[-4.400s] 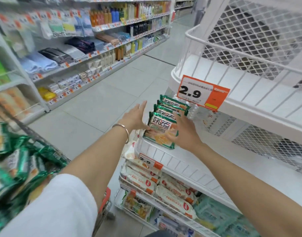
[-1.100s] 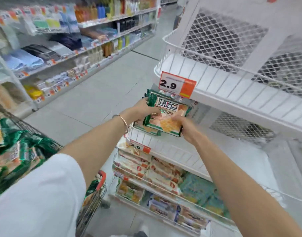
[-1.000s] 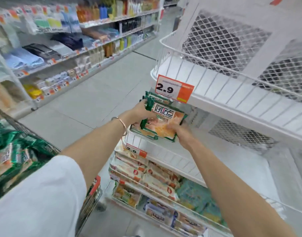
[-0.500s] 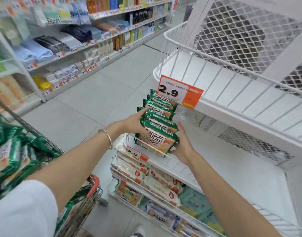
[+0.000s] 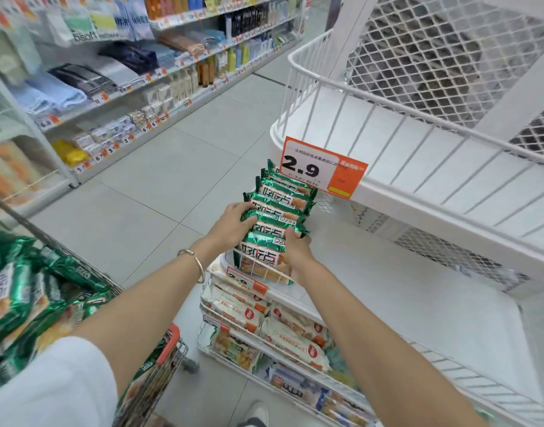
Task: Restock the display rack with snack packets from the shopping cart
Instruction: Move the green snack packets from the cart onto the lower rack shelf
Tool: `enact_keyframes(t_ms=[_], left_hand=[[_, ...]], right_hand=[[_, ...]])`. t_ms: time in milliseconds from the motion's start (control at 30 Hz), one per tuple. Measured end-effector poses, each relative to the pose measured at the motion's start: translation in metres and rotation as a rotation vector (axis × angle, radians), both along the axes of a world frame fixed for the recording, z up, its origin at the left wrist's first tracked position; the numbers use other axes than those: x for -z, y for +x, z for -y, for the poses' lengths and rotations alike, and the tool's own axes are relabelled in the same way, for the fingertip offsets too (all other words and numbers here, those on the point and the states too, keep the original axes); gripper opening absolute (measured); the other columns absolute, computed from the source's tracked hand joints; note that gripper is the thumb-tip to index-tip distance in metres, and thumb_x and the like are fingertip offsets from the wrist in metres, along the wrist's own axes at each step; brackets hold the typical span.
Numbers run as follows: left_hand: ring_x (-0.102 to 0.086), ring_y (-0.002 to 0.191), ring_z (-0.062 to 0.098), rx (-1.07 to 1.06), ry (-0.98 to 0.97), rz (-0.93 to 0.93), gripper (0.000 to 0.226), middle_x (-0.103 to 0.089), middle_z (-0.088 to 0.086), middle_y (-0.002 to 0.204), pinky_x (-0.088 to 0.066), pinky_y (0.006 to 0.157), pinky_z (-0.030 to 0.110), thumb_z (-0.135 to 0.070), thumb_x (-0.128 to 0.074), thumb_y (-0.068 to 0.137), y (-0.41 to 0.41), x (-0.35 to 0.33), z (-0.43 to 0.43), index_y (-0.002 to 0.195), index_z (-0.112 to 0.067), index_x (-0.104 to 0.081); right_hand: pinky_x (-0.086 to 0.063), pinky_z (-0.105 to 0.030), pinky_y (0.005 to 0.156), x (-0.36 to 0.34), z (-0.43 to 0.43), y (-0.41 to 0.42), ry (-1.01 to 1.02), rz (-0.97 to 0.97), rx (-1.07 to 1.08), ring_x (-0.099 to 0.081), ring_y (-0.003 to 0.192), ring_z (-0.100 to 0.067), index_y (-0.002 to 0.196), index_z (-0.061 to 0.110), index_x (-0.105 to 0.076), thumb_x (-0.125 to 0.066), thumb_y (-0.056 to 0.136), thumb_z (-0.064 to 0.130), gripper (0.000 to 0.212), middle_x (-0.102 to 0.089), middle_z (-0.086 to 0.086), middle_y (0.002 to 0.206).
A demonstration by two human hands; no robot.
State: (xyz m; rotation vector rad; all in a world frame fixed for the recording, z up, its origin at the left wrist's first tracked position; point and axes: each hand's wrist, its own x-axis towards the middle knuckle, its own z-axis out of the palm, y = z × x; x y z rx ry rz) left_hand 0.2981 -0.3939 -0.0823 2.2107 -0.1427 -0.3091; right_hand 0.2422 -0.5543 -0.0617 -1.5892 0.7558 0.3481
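A row of several green-and-white snack packets (image 5: pixel 276 211) stands upright at the left end of the white display rack's second shelf (image 5: pixel 403 291), under an orange 2.9 price tag (image 5: pixel 323 171). My left hand (image 5: pixel 233 226) presses against the left side of the row. My right hand (image 5: pixel 295 251) grips the right edge of the nearest packet (image 5: pixel 261 257), which leans on the shelf's front rail. More of the same packets (image 5: pixel 21 294) fill the shopping cart at the lower left.
The rack's top shelf (image 5: pixel 387 127) is bare, with white mesh behind it. Lower shelves hold white-and-orange packets (image 5: pixel 264 318) and other snacks. The cart's red-trimmed corner (image 5: pixel 169 343) sits next to the rack. Across the aisle stand shelves of towels and bottles (image 5: pixel 125 66).
The packets I held in both hands a second ago now stand in the row on the second shelf. Both hands have dropped lower and press in on the row's front end.
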Motion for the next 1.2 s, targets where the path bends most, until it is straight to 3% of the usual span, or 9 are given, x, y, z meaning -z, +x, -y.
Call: enact_keyframes(t_ms=[100,200,333,567,667,833,967,1100,1200], left_hand=[[-0.041,0.136,0.022,-0.001,0.05,0.057,0.064,-0.03,0.005,0.157,-0.044,0.104,0.038,-0.048,-0.057,0.096,-0.011,-0.003,0.003,0.153,-0.028,-0.035],[-0.036,0.14,0.021,-0.033,0.076,0.108,0.088,-0.039,-0.001,0.153,-0.036,0.111,0.048,-0.062,-0.07,0.081,-0.025,-0.006,-0.003,0.154,-0.029,-0.033],[-0.037,0.143,0.021,0.036,0.144,0.123,0.117,-0.044,-0.004,0.154,-0.032,0.115,0.057,-0.092,-0.056,0.054,-0.03,0.002,-0.019,0.154,-0.036,-0.029],[-0.062,0.114,0.016,0.138,0.164,0.148,0.093,-0.066,-0.011,0.129,-0.043,0.104,0.052,-0.082,-0.057,0.067,-0.018,-0.016,0.003,0.148,-0.038,-0.039],[-0.063,0.113,0.017,0.125,0.046,0.073,0.087,-0.066,-0.014,0.128,-0.049,0.099,0.054,-0.072,-0.068,0.073,-0.02,-0.018,-0.013,0.147,-0.041,-0.037],[-0.052,0.129,0.022,0.101,0.105,-0.037,0.077,-0.058,-0.012,0.138,-0.043,0.104,0.058,-0.064,-0.072,0.077,-0.017,-0.012,-0.043,0.144,-0.043,-0.043],[-0.028,0.147,0.026,0.07,0.121,-0.033,0.091,-0.029,0.004,0.16,-0.028,0.119,0.052,-0.048,-0.075,0.083,-0.02,-0.021,-0.034,0.157,-0.031,-0.025],[-0.004,0.155,0.022,0.117,0.01,-0.079,0.111,0.007,-0.001,0.168,-0.016,0.123,0.048,-0.07,-0.071,0.072,-0.018,-0.022,-0.034,0.158,-0.042,-0.006],[-0.022,0.151,0.027,0.224,0.134,-0.088,0.102,0.011,-0.001,0.168,-0.032,0.119,0.048,-0.066,-0.067,0.08,-0.016,-0.012,-0.03,0.157,-0.044,-0.005]], right_hand=[[-0.049,-0.054,0.102,0.006,0.021,-0.008,0.134,-0.035,-0.07,-0.072,0.095,-0.026,0.151,0.024,-0.015,-0.043,0.101,0.053,0.065,-0.05,-0.004,0.146],[-0.042,-0.051,0.108,0.008,0.031,-0.009,-0.006,-0.062,-0.19,-0.052,0.13,-0.032,0.156,0.024,-0.009,-0.039,0.099,0.061,0.074,-0.036,-0.004,0.157],[-0.057,-0.039,0.086,0.005,0.039,-0.006,-0.125,-0.062,-0.31,-0.052,0.13,-0.031,0.157,0.02,-0.005,-0.033,0.099,0.063,0.077,-0.031,-0.005,0.16],[-0.057,-0.052,0.089,0.021,0.044,-0.004,0.115,-0.019,-0.092,-0.073,0.095,-0.029,0.136,0.016,-0.039,-0.04,0.102,0.051,0.049,-0.071,-0.01,0.114],[-0.057,-0.051,0.09,0.02,0.027,-0.003,0.105,-0.016,-0.085,-0.073,0.094,-0.029,0.141,0.013,-0.033,-0.037,0.103,0.051,0.053,-0.068,-0.012,0.121],[-0.038,-0.04,0.109,0.008,0.003,-0.004,-0.169,0.064,-0.251,-0.042,0.137,-0.032,0.155,0.008,-0.003,-0.028,0.107,0.043,0.065,-0.037,-0.013,0.155],[-0.033,-0.048,0.116,0.012,0.015,-0.006,-0.07,0.011,-0.351,-0.036,0.143,-0.031,0.156,0.02,0.012,-0.036,0.088,0.076,0.1,-0.022,-0.004,0.163],[-0.042,-0.042,0.111,0.021,0.021,-0.019,-0.268,0.483,-0.312,-0.04,0.14,-0.017,0.155,0.033,-0.012,-0.057,0.093,0.055,0.08,-0.026,0.004,0.159],[-0.049,-0.038,0.105,0.023,0.013,-0.021,-0.396,0.544,-0.52,-0.037,0.139,-0.011,0.158,0.032,-0.013,-0.054,0.098,0.047,0.074,0.002,0.013,0.161]])
